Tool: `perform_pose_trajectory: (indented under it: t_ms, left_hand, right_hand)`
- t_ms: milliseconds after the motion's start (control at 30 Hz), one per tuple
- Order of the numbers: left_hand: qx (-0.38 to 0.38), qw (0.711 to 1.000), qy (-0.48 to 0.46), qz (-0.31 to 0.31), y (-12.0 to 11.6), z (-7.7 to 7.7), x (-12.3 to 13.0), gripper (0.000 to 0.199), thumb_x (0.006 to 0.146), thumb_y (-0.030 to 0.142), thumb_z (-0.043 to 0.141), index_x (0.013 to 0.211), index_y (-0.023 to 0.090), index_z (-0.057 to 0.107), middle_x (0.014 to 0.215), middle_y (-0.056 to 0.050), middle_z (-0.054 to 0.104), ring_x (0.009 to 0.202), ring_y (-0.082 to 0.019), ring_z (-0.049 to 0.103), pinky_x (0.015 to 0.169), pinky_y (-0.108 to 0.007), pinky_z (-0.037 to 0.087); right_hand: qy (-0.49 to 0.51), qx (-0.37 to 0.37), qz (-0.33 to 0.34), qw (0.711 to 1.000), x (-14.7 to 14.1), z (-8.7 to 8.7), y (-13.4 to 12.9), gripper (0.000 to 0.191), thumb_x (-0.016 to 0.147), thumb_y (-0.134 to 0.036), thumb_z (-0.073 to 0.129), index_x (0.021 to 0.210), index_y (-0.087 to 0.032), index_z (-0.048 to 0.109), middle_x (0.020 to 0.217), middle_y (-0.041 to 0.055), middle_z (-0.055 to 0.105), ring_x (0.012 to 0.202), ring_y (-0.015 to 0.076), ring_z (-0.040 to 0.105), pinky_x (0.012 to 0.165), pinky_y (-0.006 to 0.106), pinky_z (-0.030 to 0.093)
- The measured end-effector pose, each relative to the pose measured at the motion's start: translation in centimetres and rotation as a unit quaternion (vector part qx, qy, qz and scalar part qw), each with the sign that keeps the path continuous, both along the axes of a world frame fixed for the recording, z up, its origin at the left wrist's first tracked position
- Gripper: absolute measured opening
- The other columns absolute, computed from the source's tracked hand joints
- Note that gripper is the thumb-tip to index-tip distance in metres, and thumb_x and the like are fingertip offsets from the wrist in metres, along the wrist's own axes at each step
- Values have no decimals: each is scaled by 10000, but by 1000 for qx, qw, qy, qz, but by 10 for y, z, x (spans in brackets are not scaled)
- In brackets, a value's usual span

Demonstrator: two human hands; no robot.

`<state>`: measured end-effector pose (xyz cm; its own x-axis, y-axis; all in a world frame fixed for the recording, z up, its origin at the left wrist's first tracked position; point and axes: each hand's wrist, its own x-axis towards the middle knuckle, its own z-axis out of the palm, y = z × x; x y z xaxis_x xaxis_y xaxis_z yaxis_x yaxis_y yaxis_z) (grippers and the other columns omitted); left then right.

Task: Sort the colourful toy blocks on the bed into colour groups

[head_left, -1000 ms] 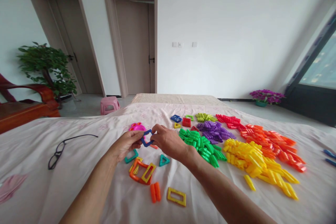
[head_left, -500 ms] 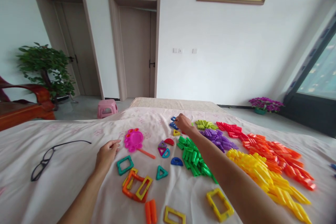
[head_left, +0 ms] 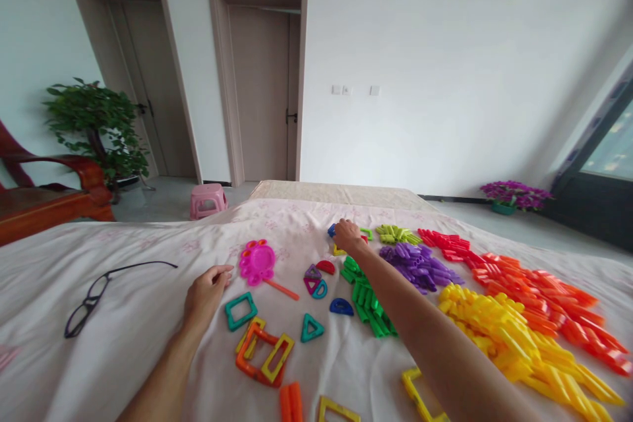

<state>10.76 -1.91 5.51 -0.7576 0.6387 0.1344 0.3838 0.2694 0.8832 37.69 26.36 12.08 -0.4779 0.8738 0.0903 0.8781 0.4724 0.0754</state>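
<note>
My right hand (head_left: pixel 347 235) reaches to the far part of the cloth, fingers bent down and closed on a blue magnetic tile (head_left: pixel 331 231) that is partly hidden by them. Yellow, red and green tiles lie close around that hand. My left hand (head_left: pixel 208 287) hovers or rests at the left, fingers loosely curled and apart, holding nothing. To its right lies a pink paw-shaped toy (head_left: pixel 258 262) with an orange stick. Nearer me are a teal square tile (head_left: pixel 241 311), a teal triangle tile (head_left: pixel 312 328) and an orange square tile (head_left: pixel 257 369) with yellow tiles on it.
Piles of green (head_left: pixel 368 303), purple (head_left: pixel 418 268), yellow (head_left: pixel 499 330) and orange-red tubes (head_left: pixel 548 293) spread across the right side. Black glasses (head_left: pixel 91 302) lie at the left. A pink stool (head_left: pixel 208 201) stands on the floor beyond the cloth-covered surface (head_left: pixel 148 323).
My right hand has lowered slightly over the blue tiles, covering more of them. My left hand stays about where it was. The view has shifted a little.
</note>
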Motion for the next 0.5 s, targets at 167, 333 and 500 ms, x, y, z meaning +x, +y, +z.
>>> perform_pose_trajectory:
  t_ms: [167, 333, 500]
  left_hand:
    - [1, 1000, 2, -2, 0, -2, -2, 387, 772, 404, 559, 1033, 183, 740, 784, -67, 757, 795, -251, 718, 669, -305, 521]
    - [0, 1000, -5, -11, 1, -8, -5, 384, 786, 404, 561, 1059, 195, 730, 847, -66, 763, 805, -235, 714, 682, -292, 513]
    - [-1, 1000, -1, -23, 1, -8, -4, 357, 777, 371, 559, 1034, 200, 739, 862, -65, 771, 828, -230, 720, 693, -281, 512]
  right_hand:
    - [-9, 5, -19, 1000, -1, 0, 1, 293, 887, -175, 566, 1113, -107, 740, 1185, 225, 680, 1218, 300, 545, 972, 374, 365]
    - [-22, -20, -33, 999, -4, 2, -1, 244, 821, -156, 638, 1027, -123, 764, 1109, 210, 711, 1232, 314, 525, 985, 398, 311]
    - [-13, -24, -31, 999, 0, 19, -11, 289, 842, -188, 603, 1077, -95, 743, 1165, 224, 692, 1239, 326, 514, 980, 408, 327]
